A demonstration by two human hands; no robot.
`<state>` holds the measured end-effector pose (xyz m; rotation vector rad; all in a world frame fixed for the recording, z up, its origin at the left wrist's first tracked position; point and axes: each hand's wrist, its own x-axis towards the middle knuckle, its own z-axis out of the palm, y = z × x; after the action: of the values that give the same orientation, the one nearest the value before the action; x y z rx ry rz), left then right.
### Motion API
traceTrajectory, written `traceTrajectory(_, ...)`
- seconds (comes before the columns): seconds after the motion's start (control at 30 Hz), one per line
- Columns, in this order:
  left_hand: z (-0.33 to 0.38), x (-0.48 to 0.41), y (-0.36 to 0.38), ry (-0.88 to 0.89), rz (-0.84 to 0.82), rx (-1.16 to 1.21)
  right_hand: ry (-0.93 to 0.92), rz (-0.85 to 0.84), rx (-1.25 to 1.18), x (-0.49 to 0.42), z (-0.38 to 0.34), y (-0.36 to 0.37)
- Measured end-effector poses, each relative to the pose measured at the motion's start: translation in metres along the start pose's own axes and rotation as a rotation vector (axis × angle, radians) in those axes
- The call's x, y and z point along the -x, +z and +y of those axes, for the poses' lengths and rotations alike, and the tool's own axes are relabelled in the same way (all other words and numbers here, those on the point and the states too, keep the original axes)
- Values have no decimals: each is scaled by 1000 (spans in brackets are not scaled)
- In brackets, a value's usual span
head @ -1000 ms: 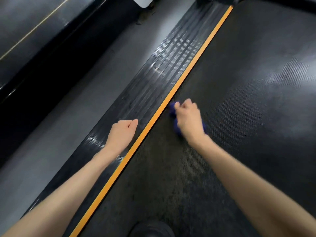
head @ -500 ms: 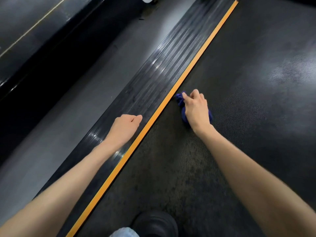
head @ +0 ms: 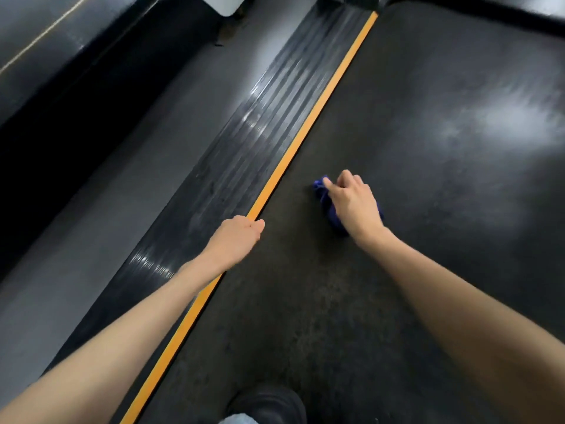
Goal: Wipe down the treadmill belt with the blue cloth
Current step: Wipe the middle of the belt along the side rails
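The right hand (head: 353, 203) presses down, clutching the bunched blue cloth (head: 328, 206) on the treadmill belt (head: 428, 209), right of the orange stripe (head: 305, 123). Bare belt stretches far and right. The left hand (head: 237, 237), loosely curled, rests on the stripe.

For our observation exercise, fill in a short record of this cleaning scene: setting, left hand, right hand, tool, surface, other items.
setting: a treadmill seen from above by the person cleaning it
left hand: left hand loosely closed, resting at the orange stripe beside the ribbed side rail
right hand: right hand pressing on the blue cloth
tool: bunched cloth, mostly hidden under the hand
surface: dark textured treadmill belt, speckled marks nearer the person
other items: black shoe at the bottom edge
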<state>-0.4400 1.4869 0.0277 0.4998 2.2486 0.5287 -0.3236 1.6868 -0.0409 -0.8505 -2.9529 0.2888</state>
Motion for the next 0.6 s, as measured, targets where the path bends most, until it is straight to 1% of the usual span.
traceTrajectory(0.1, 34, -10, 14, 27, -90, -54, 167, -141, -7, 20, 30, -20)
traceTrajectory(0.23, 76, -7, 33, 100, -151, -95, 241, -344, 90, 78, 43, -38)
traceTrajectory(0.3, 89, -1, 41, 128, -183, -116, 286, -401, 123, 104, 46, -48)
traceTrajectory(0.37, 92, 1, 50, 148, -191, -131, 312, -412, 154, 117, 44, -53)
traceTrajectory(0.47, 88, -7, 58, 141, -166, -160, 291, -347, 185, 120, 42, -45)
traceTrajectory(0.6, 76, -9, 50, 131, -62, -185, 297, -283, 126, 131, 50, -38)
